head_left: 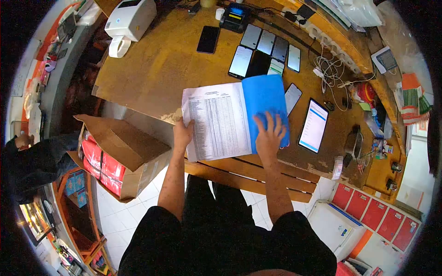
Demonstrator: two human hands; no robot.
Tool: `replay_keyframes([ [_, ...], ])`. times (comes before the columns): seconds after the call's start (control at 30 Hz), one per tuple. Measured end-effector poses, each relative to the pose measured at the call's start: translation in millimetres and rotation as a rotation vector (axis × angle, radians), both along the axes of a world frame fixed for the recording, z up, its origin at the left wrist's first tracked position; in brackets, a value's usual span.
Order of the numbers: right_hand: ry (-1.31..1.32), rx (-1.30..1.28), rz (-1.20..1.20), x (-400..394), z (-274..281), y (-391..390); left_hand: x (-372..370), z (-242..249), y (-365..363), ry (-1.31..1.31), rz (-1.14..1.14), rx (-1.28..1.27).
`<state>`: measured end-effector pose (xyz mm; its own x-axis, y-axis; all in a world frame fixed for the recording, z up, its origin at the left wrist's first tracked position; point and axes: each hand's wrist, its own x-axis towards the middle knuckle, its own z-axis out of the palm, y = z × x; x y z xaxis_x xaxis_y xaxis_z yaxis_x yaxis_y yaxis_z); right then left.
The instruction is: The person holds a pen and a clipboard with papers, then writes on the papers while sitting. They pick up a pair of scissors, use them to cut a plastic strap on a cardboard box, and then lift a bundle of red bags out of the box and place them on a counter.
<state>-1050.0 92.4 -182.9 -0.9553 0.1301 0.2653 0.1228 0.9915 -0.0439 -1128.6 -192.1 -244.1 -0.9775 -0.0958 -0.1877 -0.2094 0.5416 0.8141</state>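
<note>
In the head view, the left grip [183, 132] pinches the outer margin of the white paper sheet printed with a dense black table [218, 124], thumb on the printed face and the other fingers mostly hidden at the edge. The right grip [269, 135] is spread, its slightly blurred fingers fanned over the smooth, bright blue rectangular cover [264, 94], which lies open to the right of the sheet. Sheet and cover thus sit between and just beyond the two grips, above the front edge of the worn brown wooden counter [152, 60]; whether their undersides rest on it, I cannot tell.

To handle this well, the left grip should pinch lightly at the margin, clear of the print, so the paper neither creases nor slips. The right grip is best pressed flat with even weight, since a smooth cover may slide or spring up if only the fingertips bear on it.

Care is wise on the right: the pale-screened slim phone [293, 95] lies just beside the cover, beyond the right grip, and the black-framed tablet with a lit white screen [314, 125] lies near that grip's right, so a wide sweep could nudge either
</note>
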Motion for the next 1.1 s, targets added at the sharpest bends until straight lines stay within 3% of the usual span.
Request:
replay_keyframes([
  [0.03,-0.082,0.048,0.157,3,-13,5,1,1,0,-0.002,-0.001,0.003],
  [0.13,-0.148,-0.067,0.287,7,-24,1,1,2,1,0.021,-0.002,0.041],
  [0.33,-0.137,-0.179,0.145,10,-18,-14,3,-2,-2,0.114,-0.017,0.041],
  [0.83,-0.134,-0.244,0.05,15,-39,-19,0,-11,-7,-0.049,-0.041,0.004],
  [1.0,-0.072,-0.281,0.0,6,-30,-19,2,5,-15,-0.039,-0.074,0.187],
  [1.1,-0.102,-0.343,-0.027,-6,-23,-14,3,-25,-36,0.014,-0.182,0.401],
])
